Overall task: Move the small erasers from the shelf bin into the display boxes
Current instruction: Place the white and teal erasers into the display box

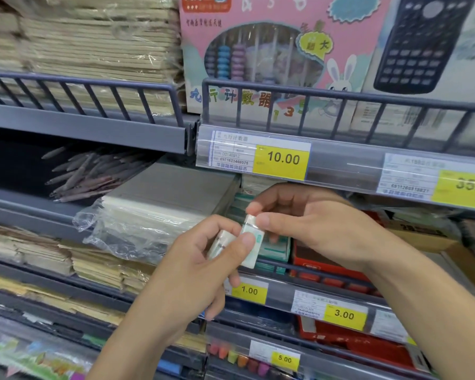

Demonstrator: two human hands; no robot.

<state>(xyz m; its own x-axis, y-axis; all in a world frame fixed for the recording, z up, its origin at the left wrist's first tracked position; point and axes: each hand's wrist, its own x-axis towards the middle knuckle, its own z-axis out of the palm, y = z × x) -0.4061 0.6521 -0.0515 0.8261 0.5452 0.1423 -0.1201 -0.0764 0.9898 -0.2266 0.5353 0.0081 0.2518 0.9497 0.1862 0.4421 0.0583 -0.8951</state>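
Note:
My left hand [200, 272] grips two small white erasers in front of the shelf: one [220, 244] tucked under its fingers, the other [254, 242] under its thumb. My right hand [307, 223] pinches the top end of the second eraser between thumb and forefinger. Behind both hands, on the middle shelf, stands a green-and-white display box [276, 249] of erasers, partly hidden by my fingers. More green-and-white boxes [239, 204] are stacked behind it.
A red display box [321, 260] stands right of the green one. Plastic-wrapped paper packs [148, 212] lie to the left, pens [85, 174] behind them. The upper shelf rail [340, 98] with price tags overhangs closely. Lower shelves hold notebooks and coloured items.

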